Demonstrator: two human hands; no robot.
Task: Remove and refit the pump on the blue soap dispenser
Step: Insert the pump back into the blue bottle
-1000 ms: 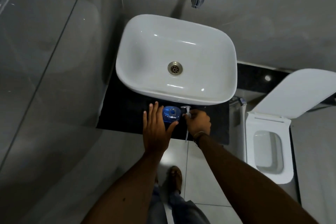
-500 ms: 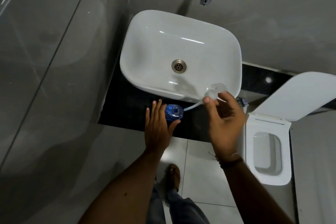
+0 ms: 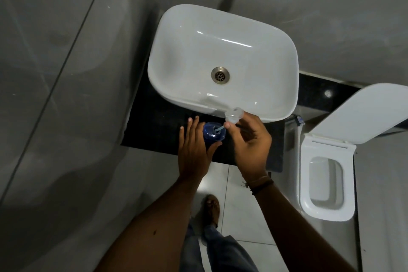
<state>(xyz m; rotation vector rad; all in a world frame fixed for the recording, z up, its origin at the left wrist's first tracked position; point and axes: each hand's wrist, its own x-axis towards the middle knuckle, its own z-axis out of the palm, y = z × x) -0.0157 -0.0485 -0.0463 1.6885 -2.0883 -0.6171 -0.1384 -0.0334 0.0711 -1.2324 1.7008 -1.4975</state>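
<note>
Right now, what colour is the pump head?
Clear, whitish plastic pump head; seen in the head view.

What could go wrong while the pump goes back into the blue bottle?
The pump is pinched in the right hand at a slant, only its tube tip at the blue soap dispenser mouth; the tube could bend or slip out. The dispenser stands near the counter's front edge, steadied only by the left hand; pushing could tip it.

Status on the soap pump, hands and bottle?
Left hand steadies blue bottle. Right hand holds pump, tube tip at bottle mouth, not seated. Nothing blocking.
</note>
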